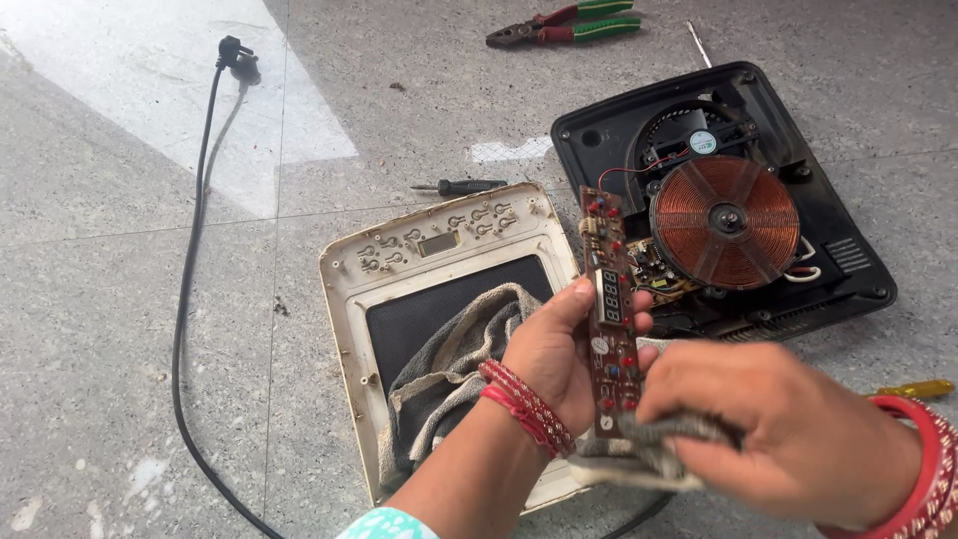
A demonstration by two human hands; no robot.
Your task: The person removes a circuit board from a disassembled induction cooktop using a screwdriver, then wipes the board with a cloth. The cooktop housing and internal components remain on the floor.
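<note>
The left hand [554, 354] pinched the long, narrow brown circuit board [611, 309] by its edges above the cream plastic cover [439, 250], light, stiff, seemingly fragile, while the right hand [778, 424] gripped a grey cloth [659, 439] at its lower end.

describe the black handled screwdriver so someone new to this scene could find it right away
Start at the cream top cover of the opened induction cooker, lying face down on the grey floor. Just beyond its far edge lies a small screwdriver. Its handle is black, unlike the yellow-handled screwdriver at the right edge, and it is far smaller than the red-and-green pliers farther away.
</note>
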